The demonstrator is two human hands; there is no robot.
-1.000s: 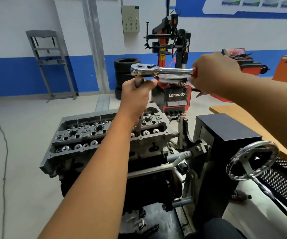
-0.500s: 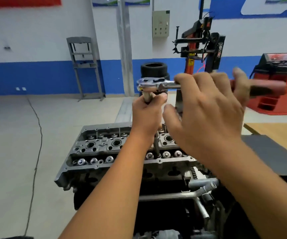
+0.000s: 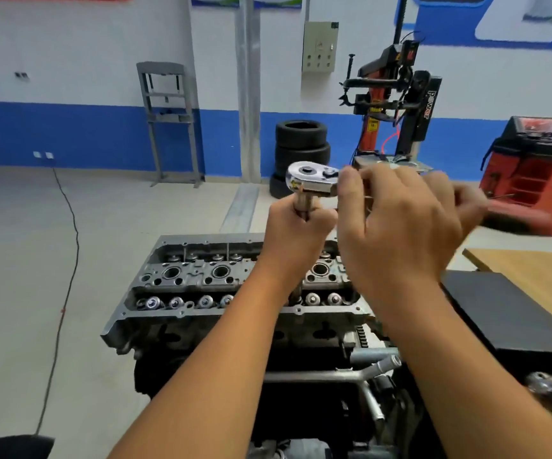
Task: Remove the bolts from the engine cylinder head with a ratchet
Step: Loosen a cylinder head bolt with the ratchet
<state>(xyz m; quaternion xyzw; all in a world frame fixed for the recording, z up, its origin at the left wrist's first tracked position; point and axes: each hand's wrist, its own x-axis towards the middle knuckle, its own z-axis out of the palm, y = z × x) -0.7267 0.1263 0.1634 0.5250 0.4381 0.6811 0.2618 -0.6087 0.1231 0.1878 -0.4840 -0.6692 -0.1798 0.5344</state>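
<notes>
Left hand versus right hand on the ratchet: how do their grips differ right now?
The left hand is fisted around the upright extension bar just under the ratchet head; the right hand lies along the handle, fingers loosely spread. The left looks sharp, the right motion-blurred. Both sit above the cylinder head.

Chrome ratchet [image 3: 312, 180] upright above grey cylinder head [image 3: 201, 279]

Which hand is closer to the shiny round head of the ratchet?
Left. The left hand grips the extension bar directly beneath the ratchet head. The right hand is off to the side, along the handle.
</notes>
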